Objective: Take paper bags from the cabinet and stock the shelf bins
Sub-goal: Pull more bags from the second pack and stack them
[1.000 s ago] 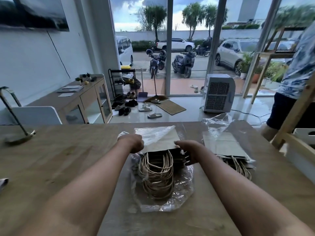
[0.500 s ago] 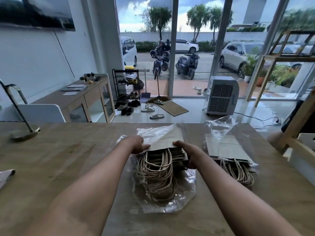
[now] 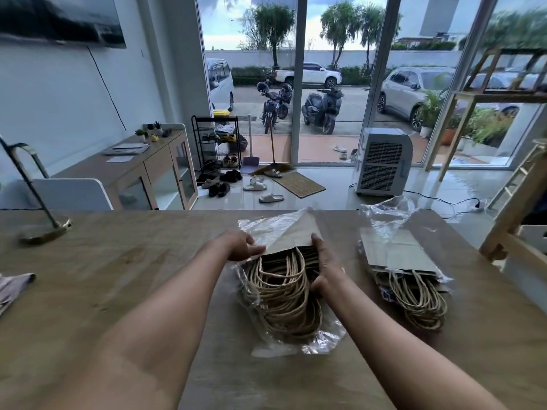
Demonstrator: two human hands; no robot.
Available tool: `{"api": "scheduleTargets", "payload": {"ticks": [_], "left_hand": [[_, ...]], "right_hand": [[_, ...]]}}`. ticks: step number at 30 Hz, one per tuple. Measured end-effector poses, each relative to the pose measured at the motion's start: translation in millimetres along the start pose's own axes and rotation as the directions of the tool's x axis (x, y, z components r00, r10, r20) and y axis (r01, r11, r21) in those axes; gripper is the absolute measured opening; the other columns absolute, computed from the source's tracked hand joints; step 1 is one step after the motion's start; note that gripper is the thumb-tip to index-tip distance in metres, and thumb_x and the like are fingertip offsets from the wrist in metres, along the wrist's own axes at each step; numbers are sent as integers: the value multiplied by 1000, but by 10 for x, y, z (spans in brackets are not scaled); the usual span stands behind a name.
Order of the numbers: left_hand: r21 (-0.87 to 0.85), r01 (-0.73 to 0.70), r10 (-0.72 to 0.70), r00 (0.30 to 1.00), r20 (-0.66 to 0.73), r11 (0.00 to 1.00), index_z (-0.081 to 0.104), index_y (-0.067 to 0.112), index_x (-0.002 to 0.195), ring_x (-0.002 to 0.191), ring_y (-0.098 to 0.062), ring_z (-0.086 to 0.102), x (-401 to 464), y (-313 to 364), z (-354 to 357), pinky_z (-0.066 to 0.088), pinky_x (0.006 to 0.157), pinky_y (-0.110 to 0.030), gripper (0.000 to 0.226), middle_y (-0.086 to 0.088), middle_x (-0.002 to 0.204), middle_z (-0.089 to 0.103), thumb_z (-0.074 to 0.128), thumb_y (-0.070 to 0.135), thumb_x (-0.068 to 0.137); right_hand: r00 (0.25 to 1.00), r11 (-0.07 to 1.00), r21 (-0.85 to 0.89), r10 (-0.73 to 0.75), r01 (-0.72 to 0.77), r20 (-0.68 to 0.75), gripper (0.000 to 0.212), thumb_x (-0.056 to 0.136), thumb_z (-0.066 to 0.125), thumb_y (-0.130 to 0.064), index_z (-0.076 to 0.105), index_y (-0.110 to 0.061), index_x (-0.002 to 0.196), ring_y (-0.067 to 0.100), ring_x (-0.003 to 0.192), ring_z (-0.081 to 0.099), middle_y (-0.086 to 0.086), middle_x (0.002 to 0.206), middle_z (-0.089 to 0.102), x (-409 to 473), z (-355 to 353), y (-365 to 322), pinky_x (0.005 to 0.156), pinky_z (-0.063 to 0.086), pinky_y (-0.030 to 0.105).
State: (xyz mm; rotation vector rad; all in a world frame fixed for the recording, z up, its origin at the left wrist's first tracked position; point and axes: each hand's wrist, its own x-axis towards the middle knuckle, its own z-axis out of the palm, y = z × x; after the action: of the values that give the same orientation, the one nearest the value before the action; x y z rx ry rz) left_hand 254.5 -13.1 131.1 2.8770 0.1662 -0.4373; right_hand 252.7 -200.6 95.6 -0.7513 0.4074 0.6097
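Stack of flat brown paper bags [image 3: 291,236] lies mid-table, twisted paper-cord handles [image 3: 281,294] fanned toward the camera, the whole stack half inside a crinkled clear plastic wrapper [image 3: 322,340] that is open at the near end. Left hand [image 3: 239,245] grips the stack's left edge, fingers curled on the bag and plastic. Right hand [image 3: 324,266] clamps the stack's right side, thumb down by the handles, fingers along the bag edge. Hands are apart, one on each side of the stack. Top bag looks plain, unprinted, far corner lifted a bit.

Second stack of paper bags [image 3: 398,255] sits to the right, same cord handles, also in a torn clear wrapper [image 3: 384,210], untouched, well apart from the hands.

Surface is a wood-grain table [image 3: 124,267]. Metal lamp base or stand [image 3: 44,232] on the left far part, grey cloth [image 3: 13,287] at the left edge.

Room: white wall, low wooden cabinet [image 3: 154,170] with glass doors at left, black shoe rack [image 3: 216,146] holding shoes, more sandals on the glossy floor, doormat [image 3: 299,183], white air cooler [image 3: 381,161]. Wooden shelf frame [image 3: 509,232] at right edge with a white bin [image 3: 532,235], contents not visible. Glass doors show parked scooters and cars.
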Motion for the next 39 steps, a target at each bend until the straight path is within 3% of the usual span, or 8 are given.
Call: {"api": "scheduleTargets", "payload": {"ticks": [3, 7, 11, 15, 23, 28, 32, 39], "left_hand": [[17, 7, -8, 1000, 18, 1000, 52, 18, 136, 131, -23, 45, 2, -16, -68, 36, 105, -34, 65, -5, 145, 47, 44, 62, 88], [29, 13, -15, 999, 38, 999, 53, 18, 135, 128, -22, 48, -16, -84, -74, 38, 103, -34, 67, -4, 143, 50, 47, 63, 87], [43, -15, 14, 999, 37, 999, 54, 13, 134, 127, -21, 49, -18, -68, -97, 38, 103, -32, 65, -5, 141, 52, 46, 59, 89], [76, -41, 39, 999, 29, 996, 57, 10, 130, 122, -24, 53, -14, -87, -100, 41, 100, -34, 64, -8, 136, 56, 43, 59, 91], [266, 13, -8, 1000, -20, 964, 57, 7, 122, 119, -31, 53, 111, -174, -239, 44, 102, -45, 49, -11, 131, 57, 41, 45, 95], [412, 43, -30, 999, -40, 910, 55, 11, 122, 119, -29, 53, 100, -83, -267, 43, 101, -42, 36, -6, 132, 55, 42, 33, 96], [468, 59, -13, 995, -101, 882, 35, 19, 142, 134, -32, 40, -74, 96, -251, 36, 106, -45, 63, -6, 146, 43, 50, 51, 90], [427, -224, 317, 935, -159, 876, -11, 35, 151, 146, -33, 14, -624, 1016, -415, 19, 119, -45, 125, -17, 158, 15, 77, 57, 64]], "right_hand": [[998, 1000, 21, -23, 21, 53, 77, 80, 63, -53, 47, -4, 137, 41, 121, 51, 25, 137, 52, -5, 46, 92, 99, 40, 56], [998, 983, -170, 60, -64, -31, 73, 77, 70, -51, 55, -1, 128, 41, 116, 58, 24, 126, 61, -47, 113, 154, 103, 40, 56], [988, 909, -395, 85, -130, -129, 62, 75, 66, -61, 69, 0, 82, 31, 77, 67, 19, 72, 72, -60, 151, 134, 90, 51, 44], [983, 919, -389, -16, -58, -183, 37, 82, 68, -38, 59, -3, 72, 22, 33, 59, 11, 41, 60, -63, 245, 215, 42, 53, 27], [969, 952, -297, -133, 67, -207, 30, 83, 61, -25, 55, -11, 57, 17, 26, 49, 4, 37, 53, -258, 149, 136, 35, 42, 14], [938, 886, -455, -229, 90, -259, 32, 78, 68, -30, 48, -17, 57, 6, 20, 33, -3, 40, 40, -575, -127, -152, 28, 27, 8], [924, 734, -664, -339, 143, -175, 27, 77, 71, -26, 50, -13, 65, 11, 23, 32, -1, 35, 37, -907, -297, -343, 31, 28, 13], [898, 512, -797, -431, 320, 84, 13, 77, 73, -7, 62, -13, 82, 13, 46, 62, -1, 58, 67, -1732, -599, -672, 41, 44, 18]]}}
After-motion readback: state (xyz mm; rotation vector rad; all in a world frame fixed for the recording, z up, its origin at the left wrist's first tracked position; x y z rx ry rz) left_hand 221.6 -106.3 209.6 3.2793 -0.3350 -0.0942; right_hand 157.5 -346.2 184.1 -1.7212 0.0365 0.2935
